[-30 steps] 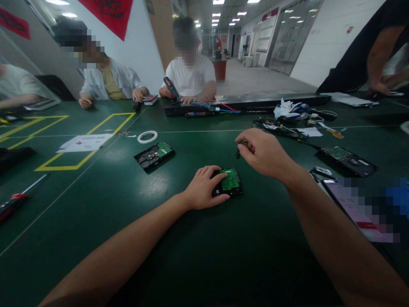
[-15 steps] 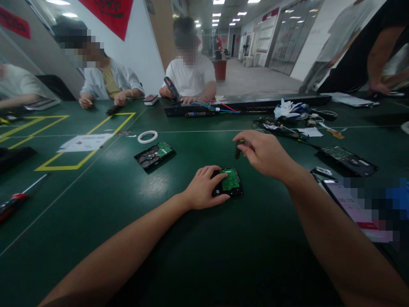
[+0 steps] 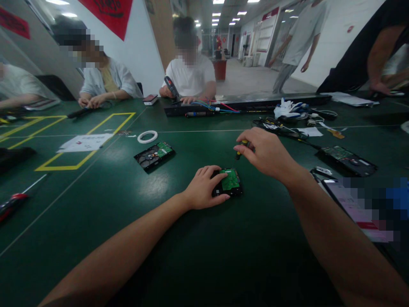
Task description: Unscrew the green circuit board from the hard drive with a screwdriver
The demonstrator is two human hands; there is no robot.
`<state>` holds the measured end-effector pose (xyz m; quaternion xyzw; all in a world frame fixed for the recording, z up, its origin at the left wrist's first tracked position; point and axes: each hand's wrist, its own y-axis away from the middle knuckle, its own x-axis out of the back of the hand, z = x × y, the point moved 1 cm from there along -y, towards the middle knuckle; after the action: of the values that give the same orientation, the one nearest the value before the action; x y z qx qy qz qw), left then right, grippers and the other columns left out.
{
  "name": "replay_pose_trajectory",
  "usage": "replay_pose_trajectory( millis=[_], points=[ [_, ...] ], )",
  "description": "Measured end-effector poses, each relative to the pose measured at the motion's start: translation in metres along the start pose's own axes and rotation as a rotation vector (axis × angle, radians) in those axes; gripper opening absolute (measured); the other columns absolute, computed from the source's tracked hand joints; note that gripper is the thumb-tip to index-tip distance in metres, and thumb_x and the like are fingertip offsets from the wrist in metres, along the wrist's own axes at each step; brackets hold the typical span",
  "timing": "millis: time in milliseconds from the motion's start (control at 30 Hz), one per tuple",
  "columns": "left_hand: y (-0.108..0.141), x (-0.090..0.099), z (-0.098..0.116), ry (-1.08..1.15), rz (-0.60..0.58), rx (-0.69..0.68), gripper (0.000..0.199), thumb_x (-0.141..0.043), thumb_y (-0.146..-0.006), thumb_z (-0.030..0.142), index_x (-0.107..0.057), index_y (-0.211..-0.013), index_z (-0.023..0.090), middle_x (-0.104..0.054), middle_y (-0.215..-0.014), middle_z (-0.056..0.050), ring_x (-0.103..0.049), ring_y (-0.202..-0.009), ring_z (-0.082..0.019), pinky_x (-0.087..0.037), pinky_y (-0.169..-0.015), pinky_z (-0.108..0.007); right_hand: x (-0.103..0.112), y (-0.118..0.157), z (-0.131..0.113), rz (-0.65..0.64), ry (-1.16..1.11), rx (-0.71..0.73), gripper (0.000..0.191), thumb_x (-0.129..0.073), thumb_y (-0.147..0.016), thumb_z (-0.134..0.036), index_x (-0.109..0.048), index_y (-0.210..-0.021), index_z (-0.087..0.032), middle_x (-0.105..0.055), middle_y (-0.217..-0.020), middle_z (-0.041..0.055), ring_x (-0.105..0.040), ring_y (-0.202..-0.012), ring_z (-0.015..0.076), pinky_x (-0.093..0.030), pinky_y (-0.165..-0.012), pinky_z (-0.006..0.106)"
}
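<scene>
A hard drive with a green circuit board lies flat on the table in front of me. Across its left part rests my left hand, thumb along the near edge and fingers over the board, holding it against the tabletop. In my right hand, a small screwdriver with a black and yellow handle is pinched between thumb and fingers. Its thin shaft points down to the far right edge of the board; the tip's exact contact is too small to make out.
Another hard drive and a white tape roll lie to the left. A red-handled screwdriver is at far left. At right are a third drive, a phone and cables. People sit across the table.
My right hand has shifted slightly and turned on the screwdriver, showing more of its yellow handle. The left hand and drive stay put. Behind, a person walks leftward; a seated co-worker's hands moved left.
</scene>
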<state>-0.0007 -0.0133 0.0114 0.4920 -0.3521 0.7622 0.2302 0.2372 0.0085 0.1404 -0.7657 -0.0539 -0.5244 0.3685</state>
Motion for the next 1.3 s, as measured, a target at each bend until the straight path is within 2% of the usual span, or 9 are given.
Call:
replay_pose_trajectory(
  millis=[300,567,833,967,1300],
  points=[
    [0.0001,0.0005,0.0001,-0.005,0.002,0.000,0.074,-0.065,-0.095,0.067,-0.054,-0.153,0.023,-0.050,-0.149,-0.018,-0.049,-0.138,-0.038,-0.042,-0.115,-0.057,-0.0006,0.0000,-0.0024,-0.027,-0.107,0.053,0.018,-0.059,-0.096,-0.011,-0.070,-0.108,-0.018,-0.075,-0.109,0.0123,-0.068,-0.100,0.0292,-0.050,-0.089,0.042],
    [0.0002,0.0004,0.0003,0.007,0.009,0.000,0.073,-0.066,-0.095,0.067,-0.054,-0.153,0.023,-0.050,-0.149,-0.018,-0.049,-0.138,-0.039,-0.042,-0.116,-0.058,-0.0022,-0.0007,-0.0002,-0.018,-0.077,0.034,0.012,-0.062,-0.097,-0.017,-0.070,-0.107,-0.019,-0.074,-0.105,0.0118,-0.067,-0.099,0.0291,-0.048,-0.089,0.042],
    [-0.0001,0.0001,-0.0009,0.014,0.007,-0.003,0.074,-0.067,-0.094,0.066,-0.054,-0.153,0.024,-0.050,-0.149,-0.018,-0.049,-0.138,-0.040,-0.043,-0.114,-0.059,-0.0038,-0.0014,-0.0006,0.009,-0.031,-0.021,0.013,-0.067,-0.097,-0.023,-0.067,-0.110,-0.020,-0.070,-0.103,0.0103,-0.064,-0.088,0.0267,-0.047,-0.083,0.041],
    [0.0002,0.0003,-0.0004,0.014,0.011,-0.005,0.073,-0.066,-0.095,0.067,-0.054,-0.153,0.024,-0.051,-0.149,-0.018,-0.049,-0.138,-0.039,-0.043,-0.115,-0.058,-0.0044,-0.0013,0.0009,-0.003,-0.024,-0.001,0.004,-0.065,-0.099,-0.023,-0.068,-0.101,-0.021,-0.068,-0.099,0.0098,-0.063,-0.087,0.0264,-0.047,-0.082,0.040],
    [-0.0003,0.0013,0.0012,0.002,0.007,-0.003,0.073,-0.065,-0.095,0.067,-0.054,-0.153,0.023,-0.051,-0.148,-0.018,-0.049,-0.138,-0.038,-0.042,-0.115,-0.057,-0.0034,-0.0006,0.0006,-0.016,-0.067,0.048,0.011,-0.059,-0.099,-0.019,-0.069,-0.105,-0.019,-0.073,-0.103,0.0106,-0.066,-0.094,0.0270,-0.048,-0.086,0.040]
  ],
)
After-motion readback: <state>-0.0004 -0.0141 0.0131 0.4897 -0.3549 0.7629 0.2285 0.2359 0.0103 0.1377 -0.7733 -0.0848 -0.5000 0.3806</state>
